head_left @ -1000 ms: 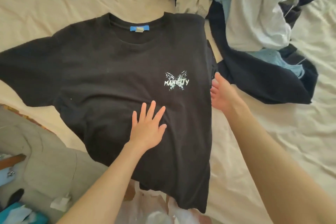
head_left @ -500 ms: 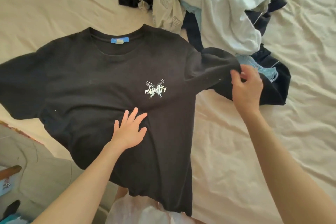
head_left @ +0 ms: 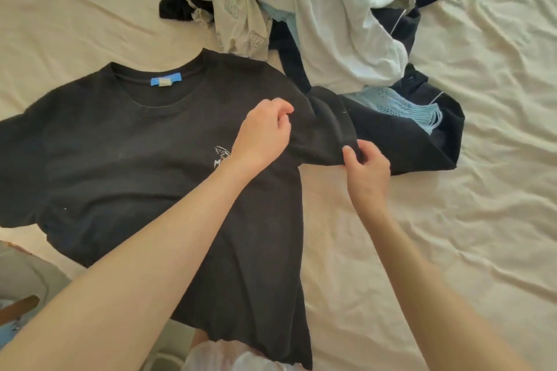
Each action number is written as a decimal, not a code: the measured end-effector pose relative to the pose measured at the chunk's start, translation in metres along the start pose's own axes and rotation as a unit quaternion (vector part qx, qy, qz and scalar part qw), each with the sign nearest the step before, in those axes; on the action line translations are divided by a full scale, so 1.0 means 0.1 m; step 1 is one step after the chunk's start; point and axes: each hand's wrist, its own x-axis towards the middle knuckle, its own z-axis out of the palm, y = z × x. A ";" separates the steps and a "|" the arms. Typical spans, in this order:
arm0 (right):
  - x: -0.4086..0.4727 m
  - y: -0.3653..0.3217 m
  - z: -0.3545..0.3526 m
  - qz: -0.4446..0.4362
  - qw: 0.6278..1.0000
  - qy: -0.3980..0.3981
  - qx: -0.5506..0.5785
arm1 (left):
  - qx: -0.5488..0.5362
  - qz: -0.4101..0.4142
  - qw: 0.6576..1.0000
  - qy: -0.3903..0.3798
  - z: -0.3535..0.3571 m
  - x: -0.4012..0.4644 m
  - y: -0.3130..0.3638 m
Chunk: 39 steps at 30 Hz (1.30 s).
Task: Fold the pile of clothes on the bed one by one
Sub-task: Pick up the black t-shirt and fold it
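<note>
A black T-shirt (head_left: 126, 166) lies front-up on the bed, its collar with a blue label (head_left: 165, 81) pointing away from me. My left hand (head_left: 262, 132) is over the chest near the right sleeve seam, fingers curled down onto the fabric, and it hides most of the white butterfly print. My right hand (head_left: 366, 169) pinches the hem of the shirt's right sleeve (head_left: 328, 129), which is drawn out to the right. The pile of unfolded clothes (head_left: 346, 24) lies at the back.
The pile holds a white garment, a beige printed one (head_left: 229, 9), a light blue knit (head_left: 401, 105) and a navy piece (head_left: 407, 141) touching the sleeve. Cream wrinkled sheet (head_left: 452, 235) spreads to the right. The bed's edge and floor (head_left: 27, 277) show at lower left.
My left hand left the shirt's belly, moved up to the chest by the sleeve seam and curled its fingers. My right hand keeps the sleeve hem and has lowered it slightly.
</note>
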 end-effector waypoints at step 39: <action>-0.85 0.59 0.02 0.167 0.978 -0.126 -0.012 | 0.078 -0.022 0.992 -0.095 0.56 -0.96 -0.61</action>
